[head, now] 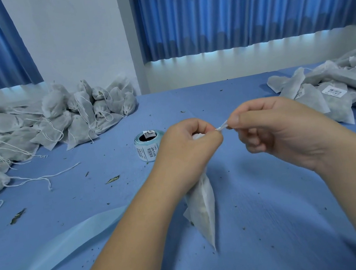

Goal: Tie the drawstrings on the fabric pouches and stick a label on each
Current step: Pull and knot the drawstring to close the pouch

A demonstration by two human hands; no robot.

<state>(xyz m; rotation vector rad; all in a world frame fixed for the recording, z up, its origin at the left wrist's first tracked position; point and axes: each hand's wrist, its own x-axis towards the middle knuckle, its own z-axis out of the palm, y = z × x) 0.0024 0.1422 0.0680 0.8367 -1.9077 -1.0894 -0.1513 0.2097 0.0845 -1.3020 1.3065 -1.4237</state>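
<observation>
My left hand [187, 143] grips the gathered neck of a white fabric pouch [203, 207], which hangs down below my fist over the blue table. My right hand [270, 128] pinches the pouch's white drawstring [223, 125] between thumb and forefinger, holding it taut between the two hands. A roll of barcode labels [147, 145] stands on the table just left of my left hand, with a few labels hanging from it.
A heap of pouches with loose strings [33, 131] lies at the left. Labelled pouches [336, 90] are piled at the right. A pale blue backing strip [57, 245] trails across the front left. Bits of dried leaf dot the blue tablecloth [265, 214].
</observation>
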